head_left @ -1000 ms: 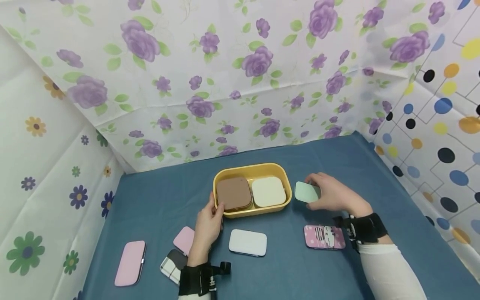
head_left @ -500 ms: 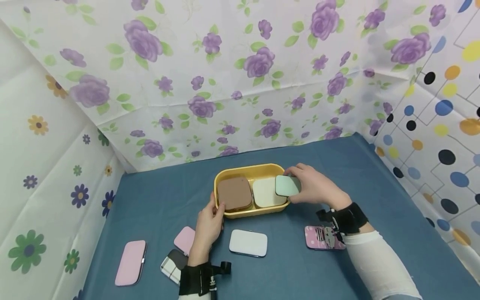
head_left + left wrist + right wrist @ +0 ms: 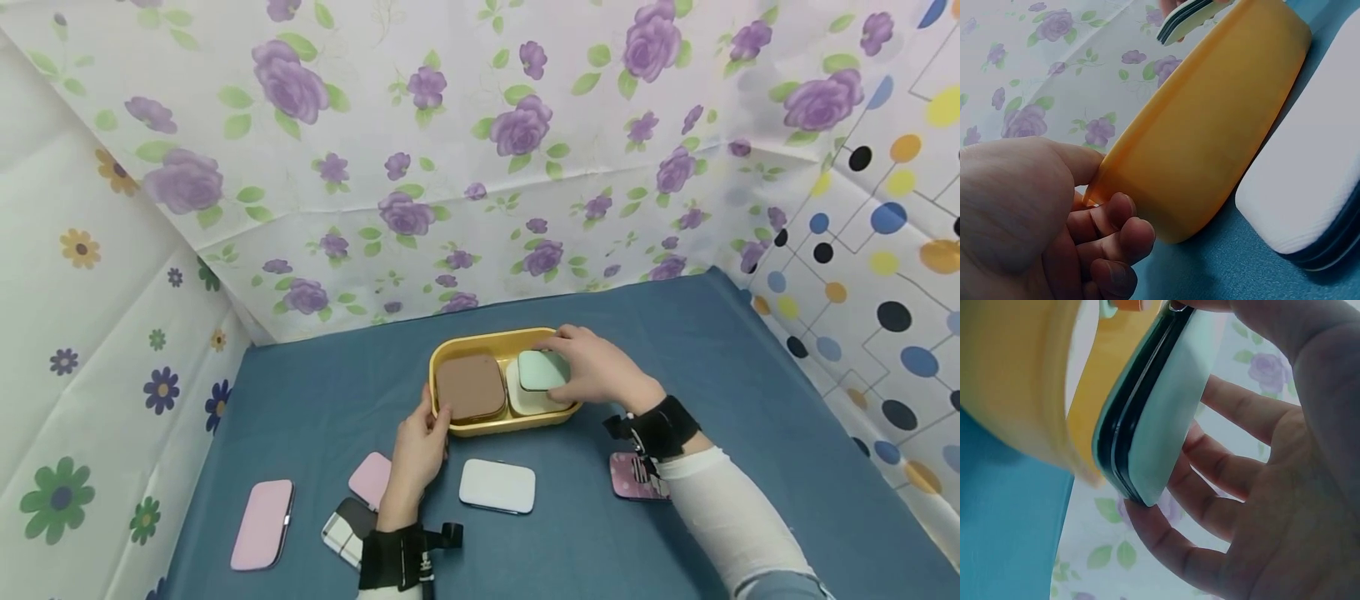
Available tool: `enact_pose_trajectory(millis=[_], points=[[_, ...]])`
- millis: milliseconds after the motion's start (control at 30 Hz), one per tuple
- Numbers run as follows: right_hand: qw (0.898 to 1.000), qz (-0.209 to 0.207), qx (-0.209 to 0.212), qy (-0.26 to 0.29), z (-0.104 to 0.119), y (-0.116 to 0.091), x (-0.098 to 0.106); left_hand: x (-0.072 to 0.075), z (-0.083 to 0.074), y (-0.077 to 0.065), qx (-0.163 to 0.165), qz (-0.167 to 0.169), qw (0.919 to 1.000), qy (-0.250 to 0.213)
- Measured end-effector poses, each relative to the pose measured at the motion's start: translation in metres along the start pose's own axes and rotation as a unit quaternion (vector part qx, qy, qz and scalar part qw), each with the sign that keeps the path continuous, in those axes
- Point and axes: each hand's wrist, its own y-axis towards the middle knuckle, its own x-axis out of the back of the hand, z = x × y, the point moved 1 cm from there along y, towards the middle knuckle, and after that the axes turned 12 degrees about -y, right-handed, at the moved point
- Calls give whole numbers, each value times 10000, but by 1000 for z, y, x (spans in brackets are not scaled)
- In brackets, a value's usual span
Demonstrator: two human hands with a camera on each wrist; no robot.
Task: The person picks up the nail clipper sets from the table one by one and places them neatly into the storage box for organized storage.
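A yellow plastic bin [image 3: 480, 428] stands at the middle of the table. Its left half holds a brown flat case [image 3: 470, 386], with edges of others beneath it, and in the right half lies a cream one [image 3: 527, 403]. My left hand [image 3: 417, 450] holds the bin's left front rim, thumb on one side of the wall and curled fingers on the other. Above the cream case, my right hand [image 3: 600, 367] grips a mint-green flat case [image 3: 542, 369] by its edges. The right wrist view shows the mint case's dark seam and metal frame [image 3: 1124, 425].
In front of the bin lies a white flat case [image 3: 497, 486]. A pink cartoon case [image 3: 628, 477] is partly under the right wrist. Near the left forearm are a small pink case [image 3: 369, 479], a plaid case [image 3: 347, 531] and a larger pink case [image 3: 262, 525]. Patterned cloth [image 3: 465, 217] hangs behind.
My right hand has carried the mint case leftward, from beside the bin to over its right half. The left hand keeps its hold on the rim.
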Motion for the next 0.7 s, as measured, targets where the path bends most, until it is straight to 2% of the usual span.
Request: enact_pose_trajectory(millis=[200,367,700], points=[[9999,-69,91,6,7,12,-5,0,0,1,-71,-16,10000,38],[9999,92,108,-90,9,21,-12,-1,1,1,-93,-4,9999,75],[9994,13,-103,-321,10,29,-26,0,1,0,-115,-1,9999,39]])
